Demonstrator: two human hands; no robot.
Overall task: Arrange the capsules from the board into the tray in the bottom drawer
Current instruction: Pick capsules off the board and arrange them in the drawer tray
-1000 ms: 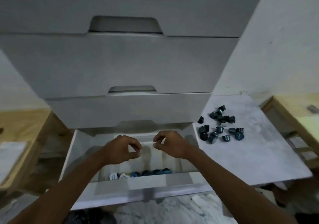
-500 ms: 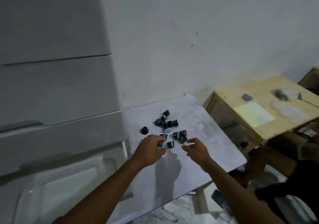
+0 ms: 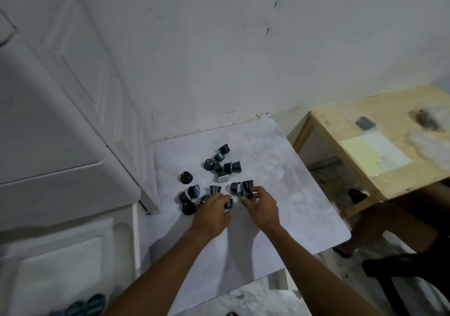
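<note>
- Both hands have closed in on the near edge of the pile since half a second ago, when they were only arriving over the pale grey marbled board (image 3: 280,194).
- Left hand (image 3: 212,214) curls narrow, fingertips pinching a small dark teal capsule (image 3: 229,203).
- Right hand (image 3: 261,209) is likewise narrowed around capsules at its fingertips; how many, I cannot tell.
- Remaining small dark teal and black coffee capsules (image 3: 220,166) lie scattered on the board, some tipped over, beside the white drawer unit (image 3: 73,194).
- A few teal capsules (image 3: 93,302) already sit in the open bottom drawer.
- Judging by look, they are light, rigid, smooth little cups: pinch across the tapered wall under the rim, avoiding the thin foil lid.
</note>
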